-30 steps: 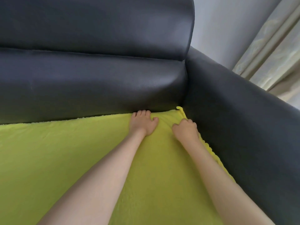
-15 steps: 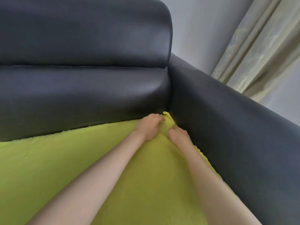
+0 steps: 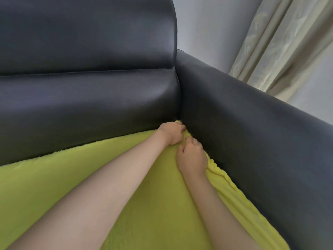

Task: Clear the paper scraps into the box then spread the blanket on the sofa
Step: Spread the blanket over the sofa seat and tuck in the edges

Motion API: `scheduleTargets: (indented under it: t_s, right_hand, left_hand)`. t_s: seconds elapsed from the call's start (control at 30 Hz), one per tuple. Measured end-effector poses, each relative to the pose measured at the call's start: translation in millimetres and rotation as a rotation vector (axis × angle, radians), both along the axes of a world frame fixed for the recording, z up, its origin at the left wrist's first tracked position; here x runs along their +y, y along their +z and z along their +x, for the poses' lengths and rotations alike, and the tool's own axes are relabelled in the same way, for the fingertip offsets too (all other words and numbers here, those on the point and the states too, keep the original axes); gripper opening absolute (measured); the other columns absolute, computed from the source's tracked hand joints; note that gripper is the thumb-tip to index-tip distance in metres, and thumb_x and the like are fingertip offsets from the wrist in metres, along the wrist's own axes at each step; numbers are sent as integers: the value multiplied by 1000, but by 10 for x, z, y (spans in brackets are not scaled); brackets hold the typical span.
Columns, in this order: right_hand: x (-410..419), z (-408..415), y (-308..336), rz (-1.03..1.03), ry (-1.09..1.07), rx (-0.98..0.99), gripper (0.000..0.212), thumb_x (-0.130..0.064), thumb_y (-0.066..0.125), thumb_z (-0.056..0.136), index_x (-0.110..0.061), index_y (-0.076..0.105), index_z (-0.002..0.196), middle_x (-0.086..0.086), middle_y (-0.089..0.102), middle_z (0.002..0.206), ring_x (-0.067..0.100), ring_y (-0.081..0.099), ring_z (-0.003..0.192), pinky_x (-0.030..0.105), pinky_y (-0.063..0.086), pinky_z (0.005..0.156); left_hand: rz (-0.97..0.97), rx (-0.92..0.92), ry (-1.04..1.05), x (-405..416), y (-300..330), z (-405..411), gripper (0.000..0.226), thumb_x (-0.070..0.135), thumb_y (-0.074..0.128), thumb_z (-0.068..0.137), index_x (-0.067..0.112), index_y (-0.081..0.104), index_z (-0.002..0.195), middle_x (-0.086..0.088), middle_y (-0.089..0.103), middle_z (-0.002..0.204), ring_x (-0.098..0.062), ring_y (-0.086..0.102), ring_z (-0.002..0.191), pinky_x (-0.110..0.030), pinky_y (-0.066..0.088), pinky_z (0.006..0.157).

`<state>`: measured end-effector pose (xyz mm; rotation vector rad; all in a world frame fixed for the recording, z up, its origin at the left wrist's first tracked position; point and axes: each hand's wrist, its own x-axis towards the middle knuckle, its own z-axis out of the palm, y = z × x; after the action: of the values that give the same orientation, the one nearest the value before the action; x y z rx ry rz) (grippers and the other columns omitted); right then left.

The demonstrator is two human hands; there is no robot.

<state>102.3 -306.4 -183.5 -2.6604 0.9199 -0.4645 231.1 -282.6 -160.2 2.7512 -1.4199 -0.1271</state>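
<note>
In the sofa (image 3: 252,132) corner, left hand (image 3: 172,135) and right hand (image 3: 191,157) pinch the blanket (image 3: 144,204); tucking it should go evenly, without bunching its edge.

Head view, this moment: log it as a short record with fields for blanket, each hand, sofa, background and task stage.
blanket: yellow-green blanket lies spread over the sofa seat, its corner at the back right nook
left hand: left hand on the blanket corner, fingers curled, at the backrest-armrest joint
right hand: right hand curled on the blanket edge beside the armrest
sofa: dark leather-look backrest
background: pale curtain
task stage: blanket spreading; no box or paper scraps in view
</note>
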Motion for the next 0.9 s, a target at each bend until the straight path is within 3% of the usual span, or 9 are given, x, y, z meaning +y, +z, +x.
scheduleTargets:
  t_s: [0.17, 0.3, 0.4, 0.6, 0.7, 0.8, 0.9]
  right_hand:
    - [125, -246, 68, -112, -102, 98, 37, -25, 38, 95, -9, 54, 124, 6, 53, 119, 23, 45, 111, 35, 39, 90]
    - [139, -454, 3, -17, -87, 125, 53, -26, 31, 98, -8, 32, 148, 7, 39, 149, 22, 34, 136, 36, 27, 113]
    - [112, -442, 61, 77, -72, 188, 59, -29, 27, 98, -7, 17, 152, 7, 26, 157, 22, 26, 141, 34, 19, 117]
    - [110, -292, 249, 103, -132, 374, 60, -33, 28, 98, -4, 20, 150, 12, 34, 151, 25, 37, 133, 36, 31, 107]
    - [98, -267, 297, 106, -138, 405, 62, -35, 31, 98, -4, 20, 150, 12, 35, 150, 26, 39, 132, 36, 34, 105]
    - [82, -259, 297, 113, -135, 436, 63, -36, 31, 98, -5, 17, 151, 11, 33, 151, 26, 38, 134, 37, 34, 106]
    - [80, -256, 233, 84, -127, 406, 62, -35, 29, 98, -4, 16, 151, 12, 31, 153, 26, 36, 135, 38, 31, 108]
  left_hand:
    - [66, -30, 32, -47, 22, 22, 51, 22, 30, 98, 19, 29, 150, 1, 28, 155, -21, 37, 138, -41, 37, 109]
    - [59, -46, 58, -36, -15, -27, 52, 24, 28, 99, 20, 25, 151, 1, 26, 156, -22, 39, 136, -43, 42, 104]
    - [34, -41, 80, -22, -12, -98, 52, 23, 29, 99, 20, 26, 151, 1, 28, 155, -22, 37, 137, -44, 40, 105]
    - [-174, -187, 16, 102, -81, -224, 42, 16, 41, 95, 22, 54, 134, 4, 52, 137, -19, 50, 124, -34, 48, 91]
    - [-269, -147, -79, 143, -126, -195, 41, 15, 42, 94, 23, 58, 131, 5, 54, 137, -16, 49, 127, -32, 45, 99]
    - [-215, -82, -95, 130, -99, -180, 42, 21, 39, 95, 23, 56, 134, 6, 49, 143, -15, 43, 132, -30, 41, 103]
    - [-118, -130, -46, 41, -62, -243, 43, 31, 37, 95, 24, 56, 134, 6, 47, 143, -15, 43, 132, -30, 39, 100]
